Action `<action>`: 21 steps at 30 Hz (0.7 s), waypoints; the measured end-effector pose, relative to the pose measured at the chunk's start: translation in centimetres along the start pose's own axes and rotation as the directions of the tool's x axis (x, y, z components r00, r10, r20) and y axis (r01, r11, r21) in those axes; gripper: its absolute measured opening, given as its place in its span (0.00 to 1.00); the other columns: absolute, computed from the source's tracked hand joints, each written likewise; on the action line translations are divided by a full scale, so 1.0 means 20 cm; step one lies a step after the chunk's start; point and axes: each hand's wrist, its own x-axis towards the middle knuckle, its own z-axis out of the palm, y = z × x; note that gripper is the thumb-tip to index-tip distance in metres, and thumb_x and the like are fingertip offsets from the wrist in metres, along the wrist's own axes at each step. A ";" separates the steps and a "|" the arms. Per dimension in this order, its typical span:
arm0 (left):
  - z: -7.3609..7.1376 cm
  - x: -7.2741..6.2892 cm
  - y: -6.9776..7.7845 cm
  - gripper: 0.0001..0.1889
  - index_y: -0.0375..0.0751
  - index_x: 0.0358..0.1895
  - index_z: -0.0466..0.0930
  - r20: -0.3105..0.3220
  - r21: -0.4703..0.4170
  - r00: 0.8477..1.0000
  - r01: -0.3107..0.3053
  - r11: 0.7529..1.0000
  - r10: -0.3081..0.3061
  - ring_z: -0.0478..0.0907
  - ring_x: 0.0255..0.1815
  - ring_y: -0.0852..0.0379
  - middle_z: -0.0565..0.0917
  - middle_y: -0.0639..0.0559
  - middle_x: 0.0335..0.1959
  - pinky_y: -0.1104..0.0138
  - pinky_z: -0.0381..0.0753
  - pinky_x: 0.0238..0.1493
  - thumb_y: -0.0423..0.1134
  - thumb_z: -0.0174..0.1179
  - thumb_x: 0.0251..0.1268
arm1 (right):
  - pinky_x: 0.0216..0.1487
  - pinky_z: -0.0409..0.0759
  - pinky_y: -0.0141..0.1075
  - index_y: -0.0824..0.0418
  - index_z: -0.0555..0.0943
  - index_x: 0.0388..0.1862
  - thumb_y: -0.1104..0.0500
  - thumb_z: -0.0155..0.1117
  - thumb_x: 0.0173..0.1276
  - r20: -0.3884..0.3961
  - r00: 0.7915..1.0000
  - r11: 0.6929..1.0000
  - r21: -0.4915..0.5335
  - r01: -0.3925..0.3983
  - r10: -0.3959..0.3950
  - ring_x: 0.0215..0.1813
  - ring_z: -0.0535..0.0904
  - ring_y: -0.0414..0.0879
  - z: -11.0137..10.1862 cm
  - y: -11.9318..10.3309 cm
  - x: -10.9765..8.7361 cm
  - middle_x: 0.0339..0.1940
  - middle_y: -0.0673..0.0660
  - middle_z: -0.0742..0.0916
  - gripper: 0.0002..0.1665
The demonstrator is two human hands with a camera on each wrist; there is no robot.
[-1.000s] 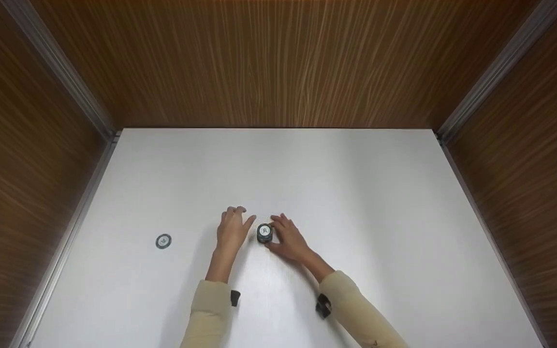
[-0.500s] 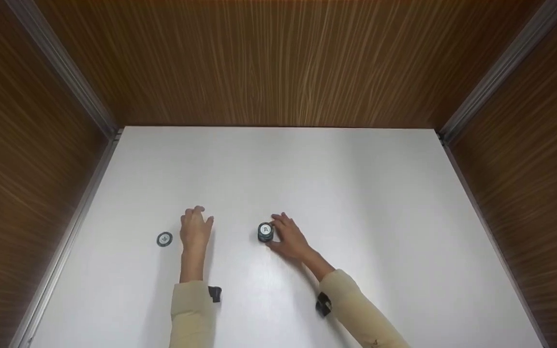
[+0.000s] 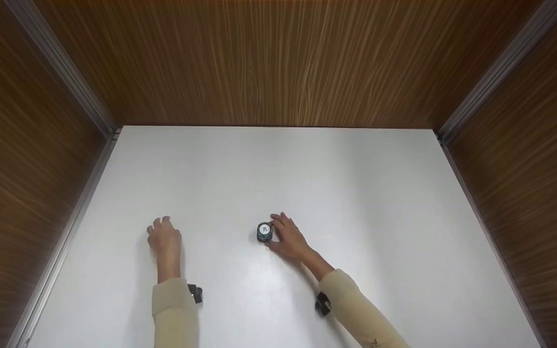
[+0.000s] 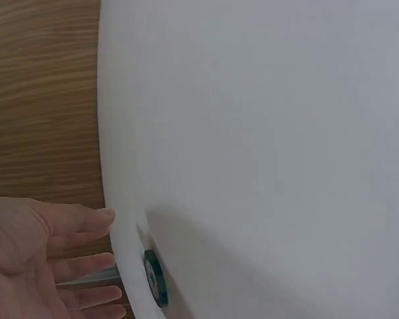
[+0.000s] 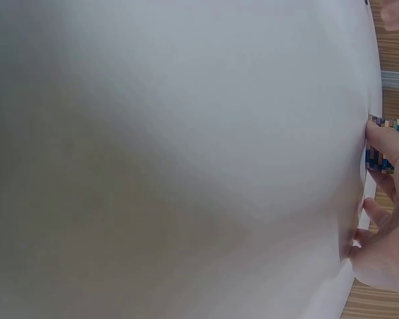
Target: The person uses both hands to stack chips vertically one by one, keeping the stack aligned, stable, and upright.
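Note:
A stack of poker chips (image 3: 264, 232) stands near the middle of the white table, a dark chip with a pale centre on top. My right hand (image 3: 289, 240) holds it from the right side, thumb at the near side and fingers at the far side. Coloured edges of the stacked chips (image 5: 378, 159) show in the right wrist view. My left hand (image 3: 165, 240) hovers at the left over a single poker chip (image 4: 155, 278), which it hides in the head view. The left wrist view shows that chip on the table, apart from the extended fingers (image 4: 86, 266).
The white table (image 3: 356, 193) is bounded by brown wood-grain panels (image 3: 278, 63) at the back and both sides, with grey metal rails (image 3: 65, 72) along the corners. A dark device (image 3: 323, 304) sits at each wrist.
My left hand has moved left from beside the stack to above the single chip, which it now covers in the head view. The right hand and the stack have stayed in place.

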 end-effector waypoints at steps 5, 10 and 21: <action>0.00 0.00 -0.06 0.23 0.23 0.63 0.58 0.008 -0.032 0.999 0.033 0.999 -0.032 0.48 0.64 0.27 0.55 0.26 0.64 0.43 0.55 0.62 0.25 0.43 0.63 | 0.68 0.48 0.50 0.64 0.72 0.52 0.56 0.68 0.56 0.009 1.000 1.000 -0.025 -0.016 0.016 0.69 0.54 0.61 0.00 0.01 0.00 0.64 0.63 0.69 0.27; 0.01 -0.02 -0.10 0.21 0.22 0.61 0.59 0.013 -0.069 0.999 0.044 0.997 -0.044 0.55 0.60 0.29 0.60 0.27 0.60 0.44 0.61 0.59 0.26 0.39 0.66 | 0.69 0.47 0.48 0.64 0.72 0.54 0.55 0.68 0.56 0.019 0.999 0.999 -0.018 -0.037 0.037 0.69 0.53 0.59 0.00 0.02 -0.01 0.64 0.62 0.68 0.28; 0.05 -0.04 -0.08 0.13 0.20 0.49 0.70 -0.023 -0.081 0.999 0.039 0.996 -0.041 0.65 0.48 0.36 0.68 0.31 0.43 0.52 0.72 0.48 0.24 0.42 0.65 | 0.68 0.48 0.51 0.66 0.72 0.52 0.57 0.69 0.54 -0.014 1.000 1.000 -0.009 -0.009 0.009 0.68 0.54 0.62 0.00 0.03 -0.01 0.63 0.64 0.69 0.28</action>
